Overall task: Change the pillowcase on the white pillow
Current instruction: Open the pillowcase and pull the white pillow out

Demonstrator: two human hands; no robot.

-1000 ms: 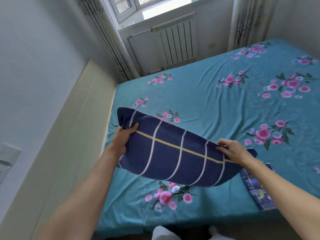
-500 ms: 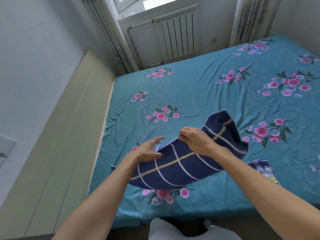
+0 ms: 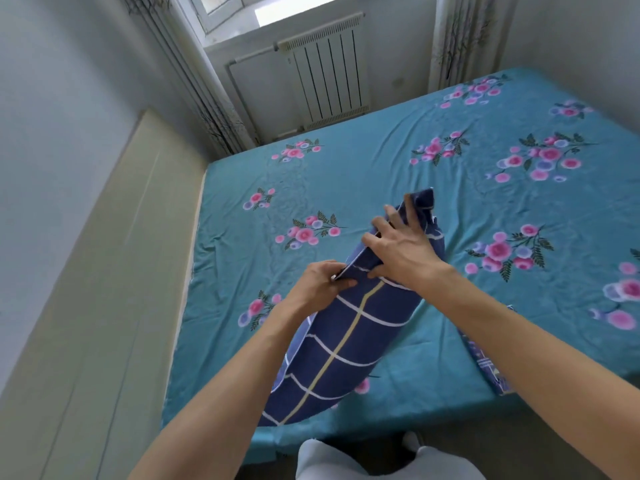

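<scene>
A pillow in a navy pillowcase (image 3: 339, 344) with white grid lines and one yellow stripe stands on end on the teal floral bed (image 3: 381, 174), near its front edge. My left hand (image 3: 320, 284) pinches the case's upper edge at the left. Higher up, my right hand (image 3: 403, 245) lies on the top end of the case, fingers spread and reaching along the fabric, thumb pressed against it. The white pillow itself is hidden inside the case.
A second folded patterned dark-blue cloth (image 3: 488, 368) lies on the bed's front right, partly behind my right forearm. A beige headboard panel (image 3: 104, 289) runs along the left. A white radiator (image 3: 327, 77) and curtains stand under the window beyond the bed.
The pillow went from held flat between both hands to standing on end. Both hands have come together at its upper end.
</scene>
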